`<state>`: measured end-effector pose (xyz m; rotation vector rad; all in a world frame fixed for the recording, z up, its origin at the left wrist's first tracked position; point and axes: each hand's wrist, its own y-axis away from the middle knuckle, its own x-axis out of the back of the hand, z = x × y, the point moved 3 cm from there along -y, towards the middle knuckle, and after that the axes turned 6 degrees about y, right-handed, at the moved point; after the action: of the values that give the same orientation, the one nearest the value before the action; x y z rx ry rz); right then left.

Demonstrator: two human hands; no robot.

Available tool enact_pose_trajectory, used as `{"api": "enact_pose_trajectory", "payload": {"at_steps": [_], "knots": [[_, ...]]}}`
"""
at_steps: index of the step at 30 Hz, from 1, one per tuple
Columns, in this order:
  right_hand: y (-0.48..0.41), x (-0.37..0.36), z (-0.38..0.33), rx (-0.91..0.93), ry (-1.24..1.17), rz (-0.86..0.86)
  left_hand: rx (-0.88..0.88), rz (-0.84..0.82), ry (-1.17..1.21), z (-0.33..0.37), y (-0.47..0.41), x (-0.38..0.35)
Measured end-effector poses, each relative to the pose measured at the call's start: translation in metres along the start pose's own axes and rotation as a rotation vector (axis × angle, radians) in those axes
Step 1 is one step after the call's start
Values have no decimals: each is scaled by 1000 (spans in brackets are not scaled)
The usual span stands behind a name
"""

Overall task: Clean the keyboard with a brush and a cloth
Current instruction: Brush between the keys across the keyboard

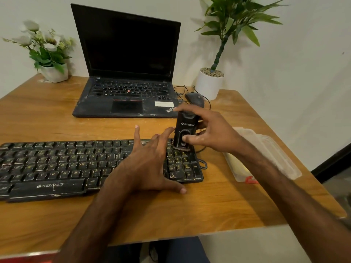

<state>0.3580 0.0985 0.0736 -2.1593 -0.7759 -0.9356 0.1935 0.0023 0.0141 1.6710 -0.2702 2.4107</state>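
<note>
A black, dusty keyboard (57, 164) lies across the front of the wooden table (218, 205). My right hand (210, 133) grips a black brush (184, 133) upright, its bristles down on the top of the number pad at the keyboard's right end. My left hand (146, 166) rests flat on the keyboard's right part, fingers spread, thumb on the table at the front edge. A clear plastic box (266, 154) with something pale yellow inside sits to the right; I cannot tell whether that is the cloth.
An open black laptop (129, 73) stands behind the keyboard, with a black mouse (194, 99) and its cables to its right. A white pot of flowers (53, 73) is at the back left, a potted green plant (209, 82) at the back right.
</note>
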Motion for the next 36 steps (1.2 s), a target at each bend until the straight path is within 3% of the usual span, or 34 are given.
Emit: {"api": "enact_pose_trajectory", "payload": {"at_steps": [4, 7, 13, 18, 21, 24, 32, 36], "knots": [[-7, 9, 11, -20, 254, 127, 37, -19, -32, 4, 1, 2], [0, 12, 7, 3, 127, 173, 74, -41, -30, 3, 3, 5], [22, -5, -15, 97, 171, 48, 135, -48, -37, -4, 8, 7], [58, 2, -36, 31, -95, -184, 145, -47, -24, -2, 10, 9], [52, 14, -23, -54, -179, -76, 144, -36, -23, -1, 10, 10], [35, 20, -9, -104, -94, 64, 145, -25, -28, -2, 10, 10], [74, 2, -41, -19, 51, -83, 139, -8, -14, -3, 11, 8], [90, 6, -44, -25, -11, 28, 140, -2, -18, -2, 10, 8]]}}
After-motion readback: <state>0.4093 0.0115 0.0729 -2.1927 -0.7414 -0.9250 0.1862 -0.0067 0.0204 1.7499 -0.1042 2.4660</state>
